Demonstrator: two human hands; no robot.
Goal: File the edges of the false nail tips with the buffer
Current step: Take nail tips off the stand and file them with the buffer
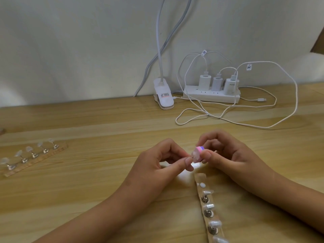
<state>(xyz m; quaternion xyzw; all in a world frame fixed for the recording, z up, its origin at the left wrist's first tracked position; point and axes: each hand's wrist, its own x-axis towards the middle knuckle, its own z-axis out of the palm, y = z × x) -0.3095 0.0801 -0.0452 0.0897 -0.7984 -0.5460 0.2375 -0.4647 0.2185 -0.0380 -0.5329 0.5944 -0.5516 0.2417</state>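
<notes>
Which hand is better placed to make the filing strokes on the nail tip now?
Right. The right hand already grips the buffer right at the nail tip, which the left hand pinches.

Of the person, only two forearms and two hands show. The left forearm [105, 207] and the right forearm [289, 200] are bare along their whole visible length, out to the picture's edges. The left hand [163, 162] and the right hand [228, 151] are bare too, with slim fingers. The thumbnails [188, 161] facing the camera are short, rounded, cut close to the fingertip, with a plain natural surface.
</notes>
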